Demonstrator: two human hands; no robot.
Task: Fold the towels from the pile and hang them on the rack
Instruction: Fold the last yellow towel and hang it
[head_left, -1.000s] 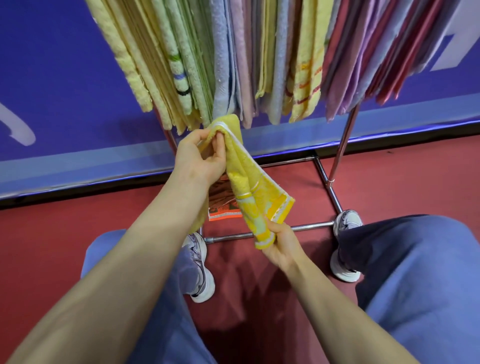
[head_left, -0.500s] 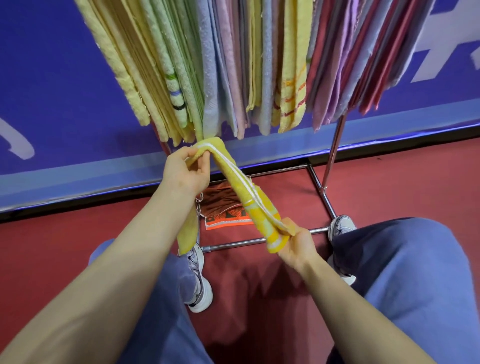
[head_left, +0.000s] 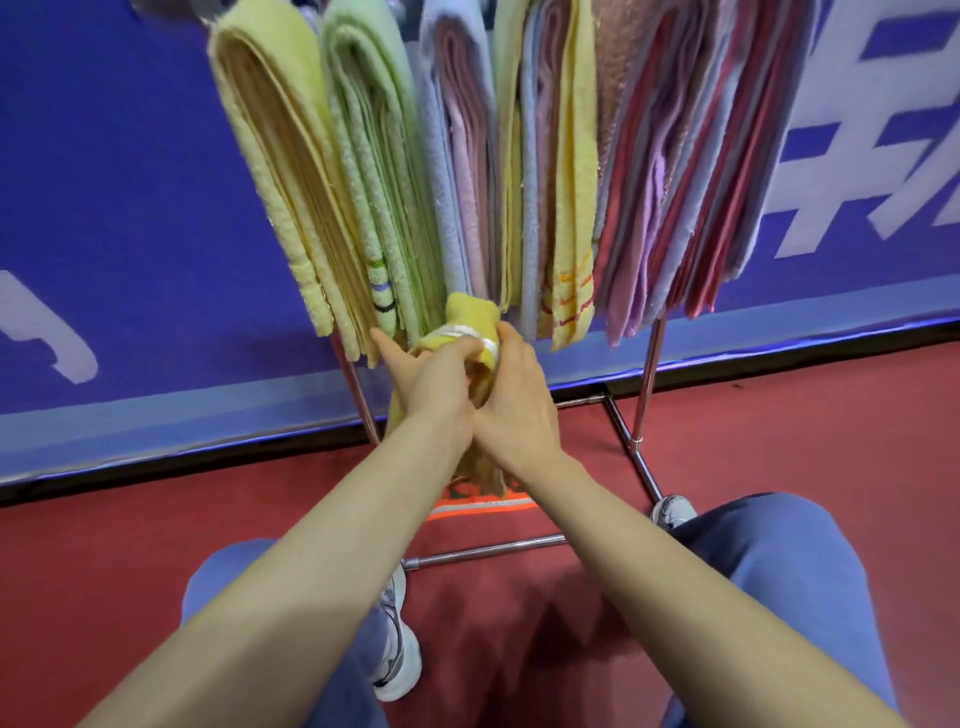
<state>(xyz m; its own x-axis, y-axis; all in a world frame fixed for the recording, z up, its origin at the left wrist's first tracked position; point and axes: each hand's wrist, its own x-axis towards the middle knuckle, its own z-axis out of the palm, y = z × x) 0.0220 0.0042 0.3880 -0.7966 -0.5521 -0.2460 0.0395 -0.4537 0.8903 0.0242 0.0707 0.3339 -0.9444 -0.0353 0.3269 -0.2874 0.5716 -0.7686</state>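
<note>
Yellow towel (head_left: 470, 313) is bunched between both hands, in front of the rack (head_left: 647, 374) and just under the lower ends of the hung towels (head_left: 374, 156). Its top fold pokes up above the knuckles. A loose tail droops below the wrists towards an orange cloth (head_left: 483, 508) lying on the red floor (head_left: 779, 441) inside the rack's base.

Left hand (head_left: 431, 387): index finger is stretched out towards the hung towels, and the other fingers are curled over the towel's white band. Right hand (head_left: 514, 402): the back of the hand faces the camera, with the fingers wrapped over the fold from the other side. Both hands grip the cloth, pressed close together.

Handling, by judgement: light terry, soft and limp, with no stiffness of its own. Any part not held sags, as the tail shows. It is not fragile and not slippery, and the pile gives good purchase. The risk is the fold slipping out of line, not the towel dropping.

Where to hold: at the folded edge near the band, one hand at each end of the fold, so the layers stay stacked while it goes over a bar. The rack is already packed tight, and a gap likely has to be parted first. The outstretched index finger may serve for that. The top rail is out of view.
</note>
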